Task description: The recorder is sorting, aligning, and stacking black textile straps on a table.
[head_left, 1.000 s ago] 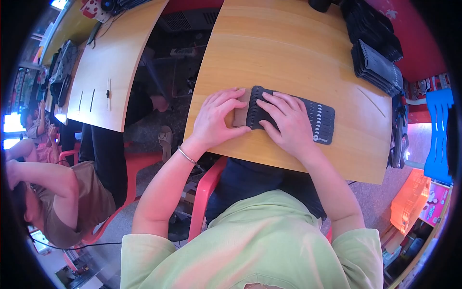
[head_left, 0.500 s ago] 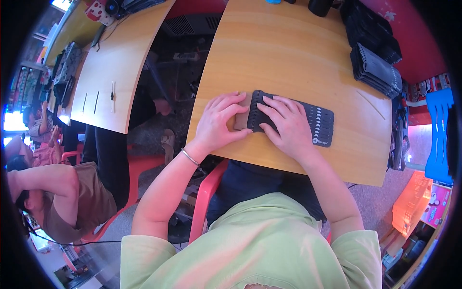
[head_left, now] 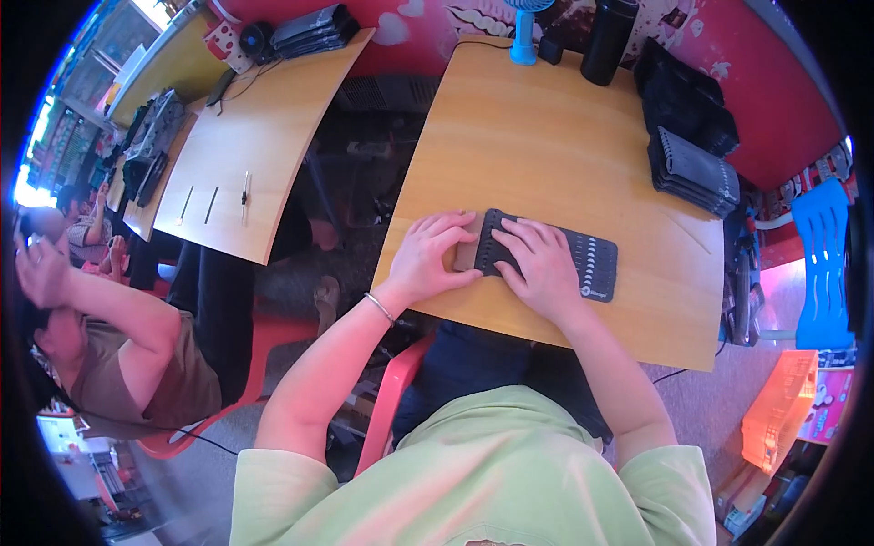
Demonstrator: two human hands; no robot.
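Observation:
A black flat panel [head_left: 599, 268] with scalloped notches along its left end and a row of white marks near its right end lies near the front edge of the wooden table. My right hand [head_left: 539, 264] rests palm down on the panel, fingers apart. Against the notched end is a thin brown flat piece [head_left: 467, 253], partly hidden. My left hand [head_left: 428, 257] spans that brown piece between thumb and fingers, its fingertips reaching the panel's left end.
Folded black panels [head_left: 694, 173] are stacked at the right, with more black pieces behind. A black cylinder [head_left: 608, 41] and a blue fan [head_left: 523, 36] stand at the far edge. Another person [head_left: 137, 355] sits at left beside a second table [head_left: 273, 127]. An orange crate [head_left: 778, 409] is at lower right.
The view has tilted up, showing more of the far table edge. Both hands keep nearly the same hold on the brown piece and panel. The other person's arm has shifted.

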